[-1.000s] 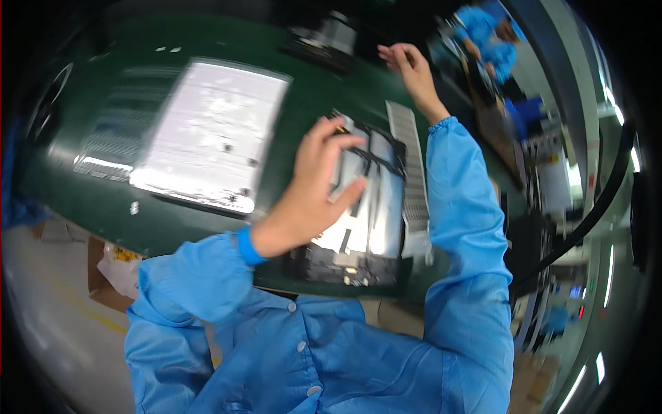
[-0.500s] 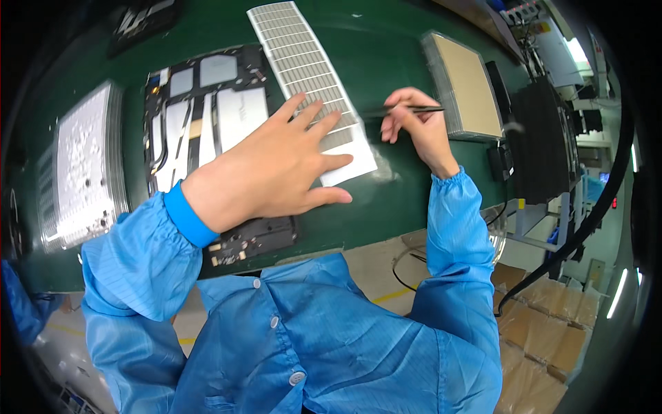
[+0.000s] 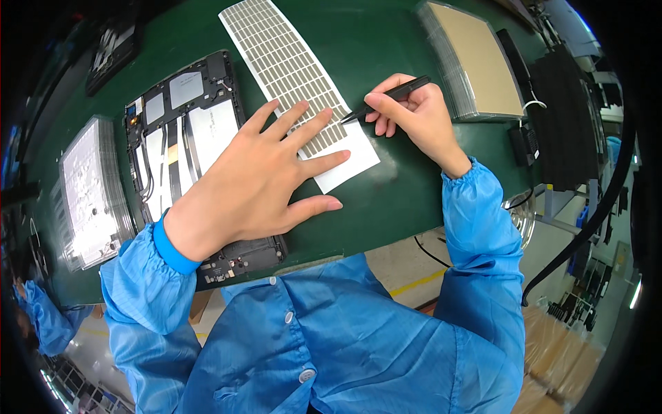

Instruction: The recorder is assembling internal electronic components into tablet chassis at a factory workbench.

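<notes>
My left hand [image 3: 255,172] lies with fingers spread, its fingertips on the left side of a white backing sheet [image 3: 352,162] that carries rows of small grey rectangular stickers. Between the thumb and fingers of my right hand [image 3: 420,124] is a pair of black tweezers [image 3: 396,93]. Its pointed tip meets the sheet at the right end of the lower sticker rows. An opened electronic device [image 3: 210,131], with silvery panels, flat cables and a black frame, lies under and beyond my left hand. The hand and wrist hide part of its middle.
On the left stands a stack of clear plastic trays [image 3: 93,193]. At the far right, another clear tray stack [image 3: 476,62] is topped with a tan sheet. A dark device [image 3: 114,52] lies at the far left on the green table [image 3: 365,214]. A black cable [image 3: 586,248] hangs on the right.
My right hand has brought the tweezers' tip onto the sticker sheet. My left hand stays spread on the sheet. The whole view has shifted and turned slightly.
</notes>
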A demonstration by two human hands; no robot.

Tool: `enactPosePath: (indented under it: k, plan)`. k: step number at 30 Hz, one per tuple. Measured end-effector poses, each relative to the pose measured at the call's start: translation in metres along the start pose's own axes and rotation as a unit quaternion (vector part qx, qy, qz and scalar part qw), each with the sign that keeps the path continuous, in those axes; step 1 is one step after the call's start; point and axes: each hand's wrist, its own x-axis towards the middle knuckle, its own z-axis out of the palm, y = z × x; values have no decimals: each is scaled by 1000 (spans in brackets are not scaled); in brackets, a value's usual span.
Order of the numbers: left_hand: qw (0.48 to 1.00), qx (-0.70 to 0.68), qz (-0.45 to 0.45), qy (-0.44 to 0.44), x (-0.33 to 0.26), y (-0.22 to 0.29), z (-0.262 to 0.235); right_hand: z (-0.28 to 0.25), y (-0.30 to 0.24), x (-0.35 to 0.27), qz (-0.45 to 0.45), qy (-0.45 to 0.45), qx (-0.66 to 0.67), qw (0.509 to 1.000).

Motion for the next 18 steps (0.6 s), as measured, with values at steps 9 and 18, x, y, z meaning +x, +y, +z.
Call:
enactPosePath:
  k: [9, 18]
  plan:
    - [996, -33, 65, 56, -9, -34, -13, -8, 5, 14, -28, 56, 93, 994]
    - [941, -221, -156, 203, -126, -155, -16, -4, 9, 19, -35, 18, 141, 989]
